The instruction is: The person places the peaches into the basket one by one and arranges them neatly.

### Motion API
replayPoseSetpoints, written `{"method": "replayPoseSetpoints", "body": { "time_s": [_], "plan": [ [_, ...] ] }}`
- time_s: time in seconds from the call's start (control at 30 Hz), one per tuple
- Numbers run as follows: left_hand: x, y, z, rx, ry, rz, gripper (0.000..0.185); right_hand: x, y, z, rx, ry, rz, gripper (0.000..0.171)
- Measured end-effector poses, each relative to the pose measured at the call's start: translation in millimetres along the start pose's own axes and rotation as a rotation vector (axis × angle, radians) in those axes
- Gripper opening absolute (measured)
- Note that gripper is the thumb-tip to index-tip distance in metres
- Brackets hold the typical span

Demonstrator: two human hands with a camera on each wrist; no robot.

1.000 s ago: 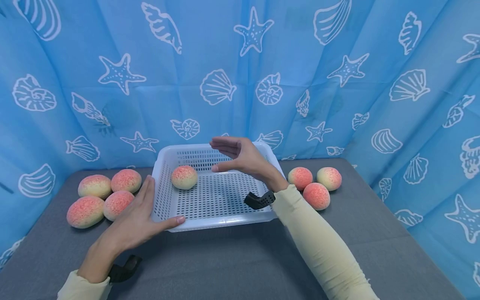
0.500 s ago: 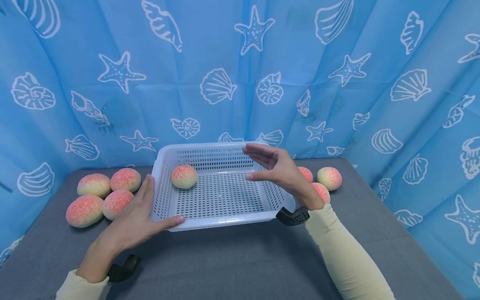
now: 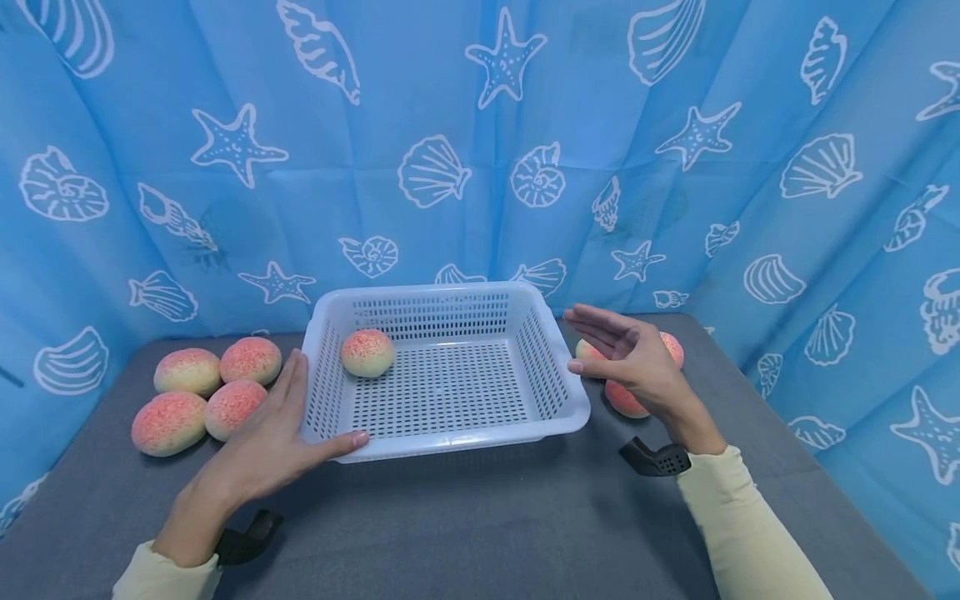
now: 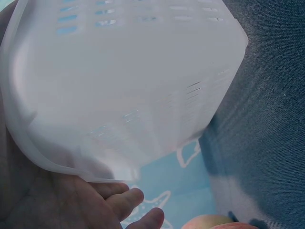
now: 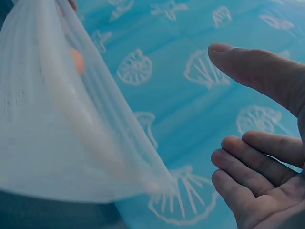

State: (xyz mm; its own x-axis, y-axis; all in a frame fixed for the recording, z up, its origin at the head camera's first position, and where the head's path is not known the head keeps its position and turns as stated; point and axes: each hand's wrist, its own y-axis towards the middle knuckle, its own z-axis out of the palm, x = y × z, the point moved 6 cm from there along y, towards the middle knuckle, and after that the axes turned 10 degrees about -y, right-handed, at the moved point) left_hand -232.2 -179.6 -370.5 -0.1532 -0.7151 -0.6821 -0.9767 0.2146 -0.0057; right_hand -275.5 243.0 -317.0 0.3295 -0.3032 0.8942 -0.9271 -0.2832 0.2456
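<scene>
A white perforated plastic basket (image 3: 461,439) stands in the middle of the table, with one pink-and-yellow peach (image 3: 367,353) at its left inside. My left hand (image 3: 262,433) rests on its front left corner, fingers extended along the left side and thumb on the front rim. In the left wrist view, the basket's outer wall (image 4: 124,71) lies against the palm. My right hand (image 3: 641,358), fingers spread from the thumb and holding nothing, is just outside the right rim. It partly covers the right-hand peaches, one of them a pink peach (image 3: 624,402).
Several peaches (image 3: 171,423) sit together on the grey tabletop (image 3: 465,525) left of the basket, close to my left hand. A blue curtain (image 3: 480,208) with shell and starfish prints hangs behind the table.
My right hand has moved right, from over the basket across its right rim to the peaches beyond. The left hand, basket and peach inside stay put.
</scene>
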Motion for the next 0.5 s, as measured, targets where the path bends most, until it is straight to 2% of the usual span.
{"method": "replayPoseSetpoints", "body": {
  "time_s": [0.27,0.5],
  "plan": [
    [0.8,-0.5,0.6,-0.002,-0.003,0.001,0.133,-18.9,-15.6,-30.5,-0.108,-0.015,0.035,0.074],
    [-0.1,-0.6,1.4,0.0,-0.016,-0.006,0.133,-27.6,-22.1,-50.9,-0.168,0.055,0.036,0.073]
  ]
}}
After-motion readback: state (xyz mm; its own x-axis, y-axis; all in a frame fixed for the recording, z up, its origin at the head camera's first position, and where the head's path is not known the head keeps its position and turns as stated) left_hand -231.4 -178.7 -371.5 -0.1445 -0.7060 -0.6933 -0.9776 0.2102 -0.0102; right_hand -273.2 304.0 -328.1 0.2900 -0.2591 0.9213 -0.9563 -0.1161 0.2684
